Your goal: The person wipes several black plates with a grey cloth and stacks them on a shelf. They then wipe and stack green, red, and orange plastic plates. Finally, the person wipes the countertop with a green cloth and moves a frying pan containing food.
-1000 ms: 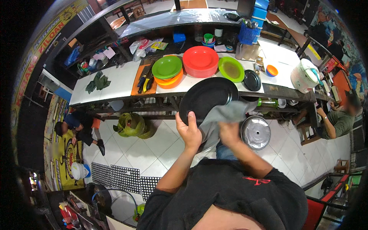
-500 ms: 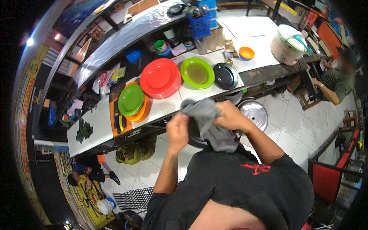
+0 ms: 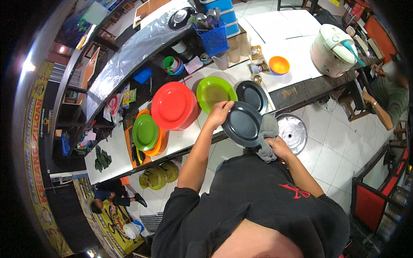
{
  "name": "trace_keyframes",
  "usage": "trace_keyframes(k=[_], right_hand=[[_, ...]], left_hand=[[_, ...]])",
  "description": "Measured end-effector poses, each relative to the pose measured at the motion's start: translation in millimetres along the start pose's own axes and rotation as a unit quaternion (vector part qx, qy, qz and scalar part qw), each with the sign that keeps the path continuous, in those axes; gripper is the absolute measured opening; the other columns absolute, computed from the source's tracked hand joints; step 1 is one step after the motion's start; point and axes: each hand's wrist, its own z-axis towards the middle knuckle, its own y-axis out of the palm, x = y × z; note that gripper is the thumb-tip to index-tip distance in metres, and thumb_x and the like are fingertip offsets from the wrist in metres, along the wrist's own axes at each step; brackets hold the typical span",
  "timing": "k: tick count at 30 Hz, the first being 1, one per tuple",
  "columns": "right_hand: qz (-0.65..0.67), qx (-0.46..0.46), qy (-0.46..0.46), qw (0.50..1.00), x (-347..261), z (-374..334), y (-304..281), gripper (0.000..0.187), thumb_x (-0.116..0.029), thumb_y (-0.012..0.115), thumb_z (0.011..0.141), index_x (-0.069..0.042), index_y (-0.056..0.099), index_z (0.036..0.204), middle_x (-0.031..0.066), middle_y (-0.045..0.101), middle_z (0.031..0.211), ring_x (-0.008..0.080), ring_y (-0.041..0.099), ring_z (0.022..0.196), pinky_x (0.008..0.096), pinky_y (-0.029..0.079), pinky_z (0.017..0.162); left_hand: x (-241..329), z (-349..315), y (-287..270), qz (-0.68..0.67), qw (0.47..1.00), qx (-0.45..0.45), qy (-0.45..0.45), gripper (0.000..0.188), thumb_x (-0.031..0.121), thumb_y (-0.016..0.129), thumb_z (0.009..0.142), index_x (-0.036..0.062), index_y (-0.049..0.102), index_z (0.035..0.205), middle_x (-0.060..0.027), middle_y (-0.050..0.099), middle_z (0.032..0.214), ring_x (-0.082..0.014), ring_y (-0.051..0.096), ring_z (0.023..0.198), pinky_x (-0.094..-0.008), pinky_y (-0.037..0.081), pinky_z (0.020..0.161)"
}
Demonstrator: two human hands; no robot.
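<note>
A black plate (image 3: 243, 123) is tilted in front of me over the counter's front edge. Its upper left rim is gripped by my left hand (image 3: 220, 113), fingers closed on it. My right hand (image 3: 278, 147) is closed around a bunched grey cloth (image 3: 269, 132), which lies against the plate's right rim. Just behind, another black plate (image 3: 252, 97) rests on the white-tiled counter (image 3: 207, 115). To its left are a light green plate (image 3: 216, 95) and a tall stack of red plates (image 3: 174, 105). Further left, a dark green plate (image 3: 145, 132) sits on orange ones (image 3: 160, 143).
A white rice cooker (image 3: 333, 50) and orange bowls (image 3: 279, 65) stand at the right of the counter. Behind are a blue cutlery basket (image 3: 213, 39) and plastic cups. Below are a round metal lid (image 3: 292, 133) and a green gas cylinder (image 3: 158, 176). Another person (image 3: 389, 96) is at the right.
The black plate, mostly hidden behind the cloth before, now shows its face. My left hand has moved up and right on its rim; my right hand has lowered, bunching the cloth at its right side.
</note>
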Motion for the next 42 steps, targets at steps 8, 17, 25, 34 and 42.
trace_keyframes(k=[8,17,25,34,42], right_hand=[[0.050,0.193,-0.077,0.977,17.9,19.5,-30.9,0.038,-0.024,0.056,0.088,0.004,0.062,0.114,0.0107,0.067,0.110,0.0217,0.061,0.101,0.0332,0.047,0.089],[0.005,0.257,-0.069,0.964,31.6,104.0,-21.9,0.035,-0.026,0.060,0.087,0.005,0.066,0.102,0.0101,0.067,0.096,0.0203,0.059,0.087,0.0340,0.047,0.079],[-0.236,0.194,0.012,0.952,1.9,98.9,-10.2,0.037,-0.024,0.061,0.082,0.003,0.066,0.108,0.0155,0.069,0.104,0.0263,0.064,0.097,0.0363,0.048,0.086],[-0.162,0.335,0.063,0.926,20.1,61.3,-22.6,0.037,-0.023,0.065,0.084,0.004,0.067,0.108,0.0157,0.071,0.100,0.0278,0.066,0.090,0.0369,0.050,0.080],[-0.154,0.357,0.139,0.911,-8.4,60.9,-11.8,0.034,-0.023,0.065,0.086,0.006,0.068,0.105,0.0133,0.071,0.097,0.0248,0.065,0.087,0.0357,0.050,0.079]], left_hand=[[4.4,58.3,47.1,-0.069,0.996,0.035,-0.055,0.036,0.029,0.063,0.094,-0.0024,0.063,0.110,-0.0106,0.067,0.089,-0.0167,0.062,0.082,-0.0326,0.050,0.074],[22.9,51.2,-61.9,-0.041,0.985,-0.046,0.159,0.027,0.016,0.063,0.092,-0.0009,0.062,0.112,-0.0111,0.070,0.098,-0.0177,0.066,0.091,-0.0303,0.049,0.083],[135.8,116.9,-235.4,0.113,0.888,0.233,0.380,0.013,0.006,0.060,0.091,0.0003,0.065,0.101,-0.0155,0.072,0.088,-0.0232,0.071,0.080,-0.0312,0.053,0.070],[169.4,247.9,-316.8,0.480,0.779,0.088,0.394,0.033,0.027,0.072,0.080,0.0058,0.067,0.105,-0.0159,0.065,0.105,-0.0352,0.061,0.104,-0.0446,0.052,0.085],[187.1,259.5,-315.2,0.452,0.816,0.012,0.360,0.047,0.032,0.074,0.077,0.0029,0.064,0.111,-0.0179,0.067,0.097,-0.0364,0.064,0.098,-0.0438,0.052,0.083]])
